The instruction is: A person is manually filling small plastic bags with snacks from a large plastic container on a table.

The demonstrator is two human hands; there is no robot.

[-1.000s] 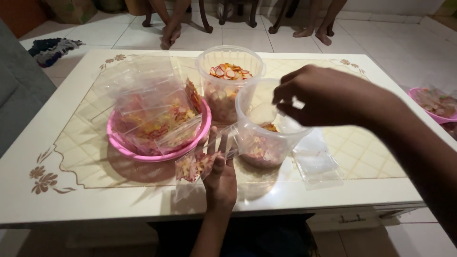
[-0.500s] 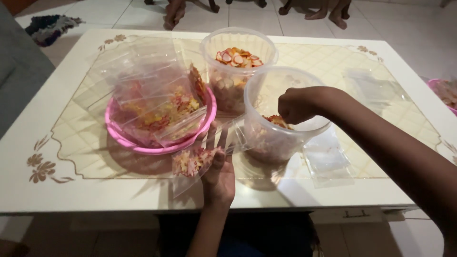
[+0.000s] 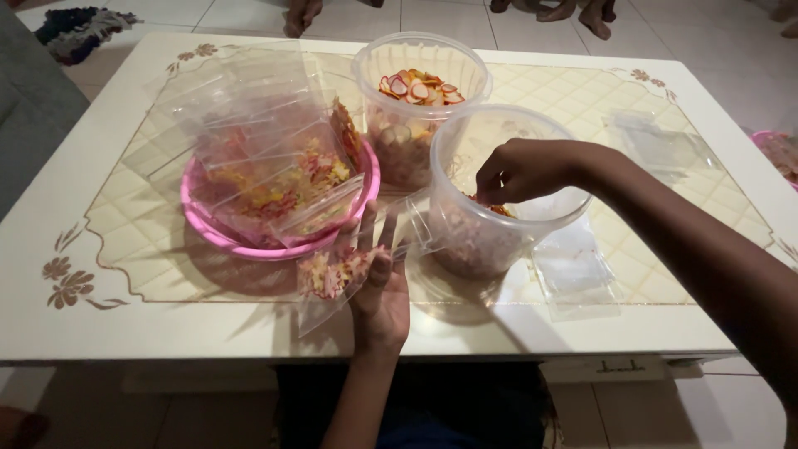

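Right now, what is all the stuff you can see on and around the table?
table: one, white with a patterned top, fills the view
tubs: two, clear plastic; far tub full of red, white and yellow snack pieces, near tub partly filled
basin: one, pink, left of the tubs, piled with filled clear bags
empty bags: clear; stack by the near tub, more at the far right
second basin: pink, at the right edge
cloth: dark, on the floor, top left
other people's feet: beyond the table
left hand: holds a small part-filled bag
right hand: reaching into the near tub
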